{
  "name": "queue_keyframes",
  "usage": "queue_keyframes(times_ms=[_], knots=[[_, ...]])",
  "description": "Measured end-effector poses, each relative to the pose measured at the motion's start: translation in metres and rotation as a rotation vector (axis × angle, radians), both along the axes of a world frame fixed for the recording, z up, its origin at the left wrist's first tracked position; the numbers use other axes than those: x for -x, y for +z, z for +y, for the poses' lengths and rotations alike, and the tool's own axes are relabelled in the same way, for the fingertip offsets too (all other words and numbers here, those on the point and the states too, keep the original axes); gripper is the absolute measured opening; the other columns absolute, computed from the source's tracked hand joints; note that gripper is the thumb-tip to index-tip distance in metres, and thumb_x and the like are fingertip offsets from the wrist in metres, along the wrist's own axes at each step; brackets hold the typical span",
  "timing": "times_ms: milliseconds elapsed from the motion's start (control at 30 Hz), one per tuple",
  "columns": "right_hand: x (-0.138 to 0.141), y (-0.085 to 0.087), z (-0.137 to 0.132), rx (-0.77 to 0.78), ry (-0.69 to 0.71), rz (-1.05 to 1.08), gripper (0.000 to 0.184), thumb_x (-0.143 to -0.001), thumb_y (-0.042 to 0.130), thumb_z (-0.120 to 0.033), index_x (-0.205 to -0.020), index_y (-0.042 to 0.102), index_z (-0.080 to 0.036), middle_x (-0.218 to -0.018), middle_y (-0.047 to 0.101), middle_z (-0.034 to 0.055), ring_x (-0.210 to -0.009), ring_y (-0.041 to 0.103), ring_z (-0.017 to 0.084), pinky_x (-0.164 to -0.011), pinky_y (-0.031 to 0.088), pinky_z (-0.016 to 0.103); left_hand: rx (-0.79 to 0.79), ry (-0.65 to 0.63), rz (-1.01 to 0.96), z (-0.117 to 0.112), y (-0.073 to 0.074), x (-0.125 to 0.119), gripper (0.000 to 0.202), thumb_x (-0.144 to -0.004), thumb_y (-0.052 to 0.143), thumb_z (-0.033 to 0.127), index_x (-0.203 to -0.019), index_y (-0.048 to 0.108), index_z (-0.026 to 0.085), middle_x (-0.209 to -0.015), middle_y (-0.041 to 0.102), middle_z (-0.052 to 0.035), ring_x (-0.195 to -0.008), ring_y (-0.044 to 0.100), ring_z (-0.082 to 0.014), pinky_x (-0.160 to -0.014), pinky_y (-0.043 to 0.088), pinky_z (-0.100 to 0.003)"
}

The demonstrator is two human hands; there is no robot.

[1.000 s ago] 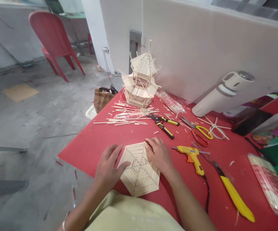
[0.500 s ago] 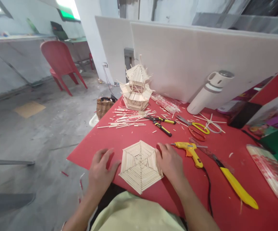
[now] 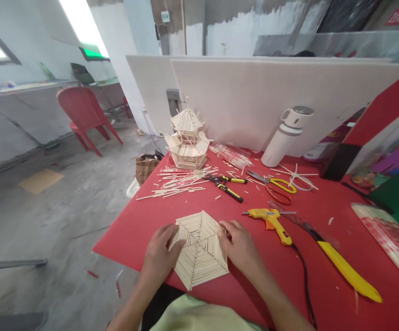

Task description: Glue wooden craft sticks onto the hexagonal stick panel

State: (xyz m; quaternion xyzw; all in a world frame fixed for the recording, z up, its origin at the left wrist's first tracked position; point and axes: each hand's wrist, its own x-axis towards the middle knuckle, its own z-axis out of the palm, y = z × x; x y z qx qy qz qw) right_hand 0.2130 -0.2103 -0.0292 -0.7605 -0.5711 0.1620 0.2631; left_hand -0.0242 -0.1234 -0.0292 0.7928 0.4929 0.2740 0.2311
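A flat hexagonal panel of thin wooden sticks (image 3: 199,250) lies near the front edge of the red table (image 3: 144,220). My left hand (image 3: 160,256) grips its left edge, thumb lying on top. My right hand (image 3: 242,246) holds its right edge, fingers curled at the corner. A small stick-built pagoda model (image 3: 187,140) stands at the back of the table, with loose sticks (image 3: 176,181) scattered in front of it.
To the right of my hands lie a yellow glue gun (image 3: 271,220) with a black cord, a yellow-handled knife (image 3: 347,271), pliers (image 3: 225,184), yellow scissors (image 3: 277,184) and a white bottle (image 3: 284,138). White boards stand behind. A red chair (image 3: 82,112) is on the floor at left.
My left hand came off the panel, then both hands closed in again on its two edges. The head camera has tilted up, showing more of the room.
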Motion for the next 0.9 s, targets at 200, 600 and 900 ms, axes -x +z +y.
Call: queue_keyframes(times_ms=[200,600,900], knots=[[-0.003,0.011,0.009,0.111,-0.052,-0.103,0.033,-0.098,0.046,-0.033,-0.121,0.067,-0.022,-0.109,0.072,0.0080,-0.094,0.068,0.021,-0.078,0.048,0.030,0.075,-0.082,-0.035,0.042,0.015,-0.004,0.024,-0.085,0.061,0.036,-0.100,0.071,0.020,-0.102,0.078,-0.0073,-0.090,0.073,-0.0229,-0.078,0.057,-0.033],[-0.025,0.038,0.164,0.060,0.169,-0.497,0.020,-0.098,0.052,-0.024,-0.097,0.073,-0.023,-0.101,0.065,0.0087,-0.099,0.057,0.022,-0.075,0.041,0.030,-0.089,-0.178,0.068,0.158,0.031,-0.040,0.021,-0.089,0.051,0.022,-0.087,0.072,0.019,-0.096,0.072,-0.0060,-0.079,0.066,-0.0182,-0.067,0.048,-0.027],[-0.048,0.018,0.221,0.101,0.355,-0.427,0.015,-0.096,0.061,-0.031,-0.092,0.071,-0.021,-0.105,0.061,0.0088,-0.103,0.053,0.024,-0.077,0.041,0.030,-0.184,-0.082,-0.061,0.159,0.018,-0.036,0.023,-0.095,0.054,0.027,-0.094,0.074,0.017,-0.099,0.074,-0.0086,-0.090,0.067,-0.0204,-0.080,0.052,-0.033]])
